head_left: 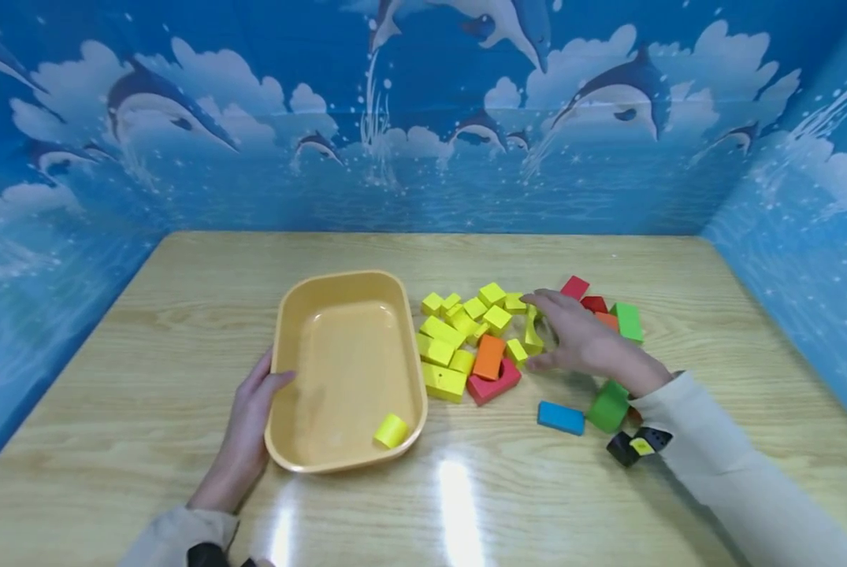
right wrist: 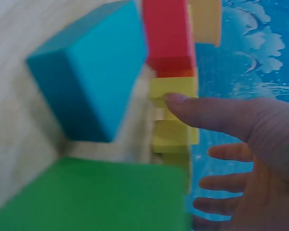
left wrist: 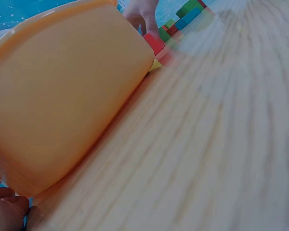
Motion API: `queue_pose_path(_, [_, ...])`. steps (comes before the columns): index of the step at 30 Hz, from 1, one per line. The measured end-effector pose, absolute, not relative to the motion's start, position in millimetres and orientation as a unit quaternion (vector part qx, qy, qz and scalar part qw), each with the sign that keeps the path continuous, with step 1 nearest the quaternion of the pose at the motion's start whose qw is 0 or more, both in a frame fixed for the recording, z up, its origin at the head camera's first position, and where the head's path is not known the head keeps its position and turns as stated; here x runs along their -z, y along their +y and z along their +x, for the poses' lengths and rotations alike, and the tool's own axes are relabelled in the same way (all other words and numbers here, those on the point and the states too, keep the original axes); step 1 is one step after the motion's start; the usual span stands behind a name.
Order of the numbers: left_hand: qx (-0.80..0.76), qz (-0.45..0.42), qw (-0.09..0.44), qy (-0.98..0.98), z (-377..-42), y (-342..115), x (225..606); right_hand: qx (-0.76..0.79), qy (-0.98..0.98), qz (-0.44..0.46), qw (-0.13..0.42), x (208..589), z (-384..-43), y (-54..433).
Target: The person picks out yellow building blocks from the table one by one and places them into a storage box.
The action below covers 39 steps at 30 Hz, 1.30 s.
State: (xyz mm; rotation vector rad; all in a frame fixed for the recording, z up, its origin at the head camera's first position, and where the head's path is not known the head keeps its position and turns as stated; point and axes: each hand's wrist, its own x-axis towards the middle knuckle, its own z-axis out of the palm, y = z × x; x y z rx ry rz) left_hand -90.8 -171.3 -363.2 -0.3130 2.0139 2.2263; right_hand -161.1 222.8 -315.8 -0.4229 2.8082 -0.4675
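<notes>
Left hand (head_left: pixel 249 413): gripping the tray (head_left: pixel 338 346) at nine o'clock, with thumb hooked over the rim and fingers outside the wall.
Right hand (head_left: pixel 582 335): reaching over the scattered blocks, with thumb and fingers spread well apart around a curved yellow block (head_left: pixel 533 337) – gripping nothing; cannot tell whether touching that block.
Tray: standing on the table (head_left: pixel 217 315), at nine o'clock from the right hand.
Yellow cylinder (head_left: pixel 391 431): lying inside the tray, near the wall at five o'clock.
Yellow blocks (head_left: pixel 433 349): crowded just beside the tray at three o'clock.
Orange block (head_left: pixel 489 357): set at twelve o'clock from the red block (head_left: pixel 494 386) – overlapping it in the head view.
Blue block (head_left: pixel 561 418): lying between six and seven o'clock from the right hand.
Green block (head_left: pixel 610 403): just beside the blue block, between two and three o'clock.
Light green block (head_left: pixel 627 323): beyond the right hand, between two and three o'clock.
</notes>
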Motion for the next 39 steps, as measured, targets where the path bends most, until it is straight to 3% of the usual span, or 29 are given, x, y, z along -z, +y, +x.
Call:
queue_pose_path(8, [-0.732,-0.107,0.070,0.669,-90.4,-171.8,363.1,0.176,0.968,-0.135,0.116,327.5,-160.9,224.9])
queue_pose_path(17, [-0.736,-0.101,0.061,0.666,-90.1,-171.9,363.0,0.203,0.966,-0.150,0.053,318.4,-144.0,218.3])
queue_pose_path(23, [-0.735,-0.102,0.067,0.667,-90.0,-172.1,362.8,0.225,0.959,-0.168,0.041,304.7,-125.8,190.0])
queue_pose_path(32, [-0.736,-0.113,0.063,0.665,-89.4,-171.7,364.3,0.293,0.907,-0.299,-0.043,307.9,-92.3,122.9])
queue_pose_path(39, [-0.742,-0.112,0.058,0.658,-90.5,-173.8,364.8,0.312,0.898,-0.301,-0.070,298.8,-86.5,107.8])
